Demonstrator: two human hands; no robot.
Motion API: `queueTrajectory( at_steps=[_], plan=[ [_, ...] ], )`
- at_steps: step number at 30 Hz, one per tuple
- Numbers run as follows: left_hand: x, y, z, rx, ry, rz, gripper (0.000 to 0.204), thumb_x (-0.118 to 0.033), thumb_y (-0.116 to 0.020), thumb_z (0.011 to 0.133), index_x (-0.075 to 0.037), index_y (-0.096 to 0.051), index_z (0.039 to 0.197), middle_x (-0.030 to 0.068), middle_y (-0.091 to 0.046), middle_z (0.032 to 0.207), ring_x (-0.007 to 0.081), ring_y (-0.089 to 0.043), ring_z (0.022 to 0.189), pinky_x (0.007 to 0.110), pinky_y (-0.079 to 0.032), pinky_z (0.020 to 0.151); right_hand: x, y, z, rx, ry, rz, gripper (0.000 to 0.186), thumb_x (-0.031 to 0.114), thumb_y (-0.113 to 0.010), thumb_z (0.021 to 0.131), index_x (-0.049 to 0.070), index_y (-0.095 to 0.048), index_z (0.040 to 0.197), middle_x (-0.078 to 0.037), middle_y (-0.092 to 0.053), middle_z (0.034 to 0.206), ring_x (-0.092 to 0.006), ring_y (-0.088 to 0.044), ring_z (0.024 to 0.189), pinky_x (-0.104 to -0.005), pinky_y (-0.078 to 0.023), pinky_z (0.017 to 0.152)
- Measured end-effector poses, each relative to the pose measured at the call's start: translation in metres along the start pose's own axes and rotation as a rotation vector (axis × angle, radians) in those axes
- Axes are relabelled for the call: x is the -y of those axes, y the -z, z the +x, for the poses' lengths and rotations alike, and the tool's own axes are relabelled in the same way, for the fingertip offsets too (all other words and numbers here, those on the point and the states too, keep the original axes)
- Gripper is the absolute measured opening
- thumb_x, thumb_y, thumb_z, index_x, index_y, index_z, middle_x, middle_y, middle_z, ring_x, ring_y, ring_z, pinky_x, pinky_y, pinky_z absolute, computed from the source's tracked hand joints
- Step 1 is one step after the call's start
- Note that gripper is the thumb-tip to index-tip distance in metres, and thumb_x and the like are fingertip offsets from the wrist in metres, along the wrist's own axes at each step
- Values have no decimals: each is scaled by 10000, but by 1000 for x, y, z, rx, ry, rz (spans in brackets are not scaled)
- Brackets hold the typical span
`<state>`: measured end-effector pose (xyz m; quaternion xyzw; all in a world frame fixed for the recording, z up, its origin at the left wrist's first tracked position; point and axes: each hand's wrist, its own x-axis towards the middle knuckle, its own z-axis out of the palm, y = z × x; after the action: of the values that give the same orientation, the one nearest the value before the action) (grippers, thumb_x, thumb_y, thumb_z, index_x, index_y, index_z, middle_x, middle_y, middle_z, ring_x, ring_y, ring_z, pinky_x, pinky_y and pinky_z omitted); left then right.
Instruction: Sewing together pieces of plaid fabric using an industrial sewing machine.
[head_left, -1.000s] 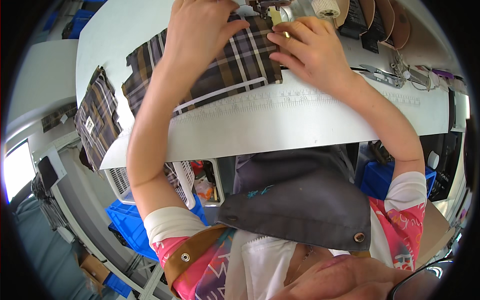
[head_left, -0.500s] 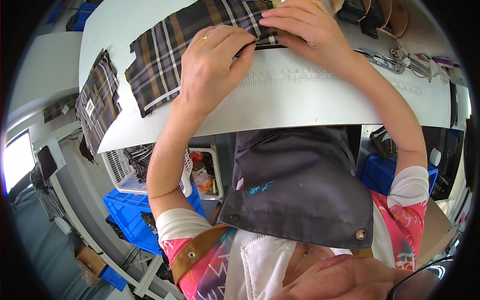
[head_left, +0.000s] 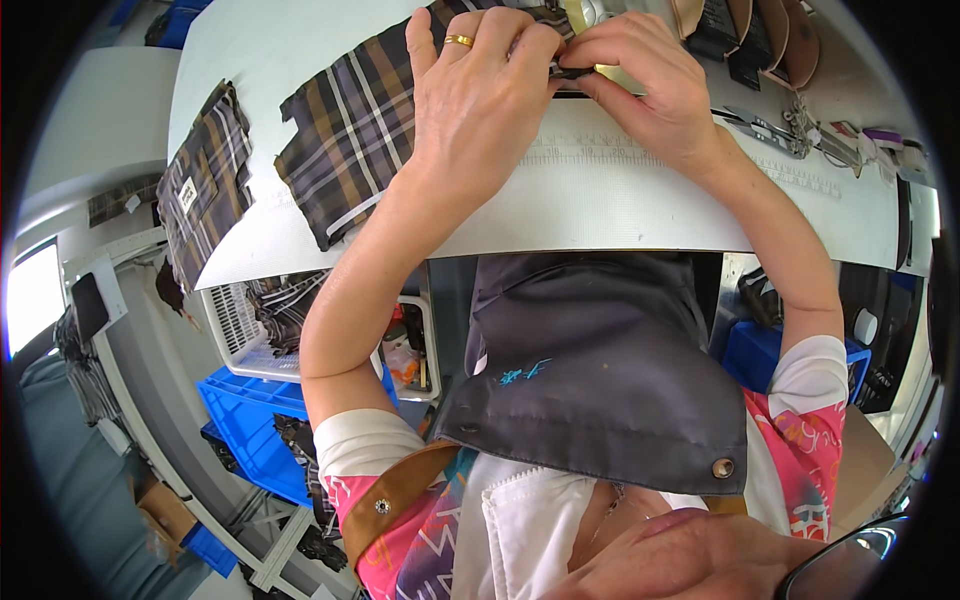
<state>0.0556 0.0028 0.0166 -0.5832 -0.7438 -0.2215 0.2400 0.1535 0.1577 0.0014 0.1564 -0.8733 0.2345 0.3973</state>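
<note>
My right hand (head_left: 650,88) pinches the near edge of the plaid cloth (head_left: 342,135) at its right end; my left hand (head_left: 478,110) curls over its middle — whether that grip is closed, I can't tell. The cloth lies on the table (head_left: 610,215). I judge the work partway: the right end is bunched between my fingers, the left stretch flat and unhandled. Another plaid piece (head_left: 203,195) hangs over the table's left edge, and a metal tool (head_left: 762,132) lies beyond my right wrist — only my hands block the view.
</note>
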Motion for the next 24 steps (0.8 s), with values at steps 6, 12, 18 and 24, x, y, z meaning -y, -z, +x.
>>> queueTrajectory(
  at_steps=[6, 12, 18, 24],
  plan=[
    [9, -1, -9, 21, 65, -259, 116, -120, -686, 728, -106, -636, 832, 0, -570, 768, 192, -560, 738, 555, -309, 941, 2, 2, -2, 100, -164, 68, 263, -92, -632, 663, 42, -612, 888, -66, -615, 931, -219, -569, 904, -331, -410, 824],
    [9, 12, -9, 222, 438, -761, 170, -127, -693, 774, -61, -696, 931, 33, -638, 834, 136, -591, 729, 369, -428, 850, -9, -5, -10, 110, -171, 112, 288, -102, -608, 652, 40, -606, 902, -60, -618, 935, -228, -564, 917, -326, -414, 820],
    [11, 10, -11, 280, 596, -1011, 189, -106, -702, 783, -34, -706, 958, 43, -668, 896, 101, -595, 811, 226, -460, 738, 0, -9, -6, -21, -172, 61, 263, 27, -703, 694, 42, -615, 941, -99, -619, 878, -245, -579, 771, -349, -432, 696],
    [-2, 5, -15, 125, 582, -954, 157, -82, -712, 757, -47, -716, 910, 45, -662, 866, 123, -597, 803, 233, -457, 734, 20, -3, -14, 199, -748, 414, 130, 56, -610, 817, 19, -523, 728, -6, -491, 615, -70, -404, 546, -230, -349, 504]
  ],
)
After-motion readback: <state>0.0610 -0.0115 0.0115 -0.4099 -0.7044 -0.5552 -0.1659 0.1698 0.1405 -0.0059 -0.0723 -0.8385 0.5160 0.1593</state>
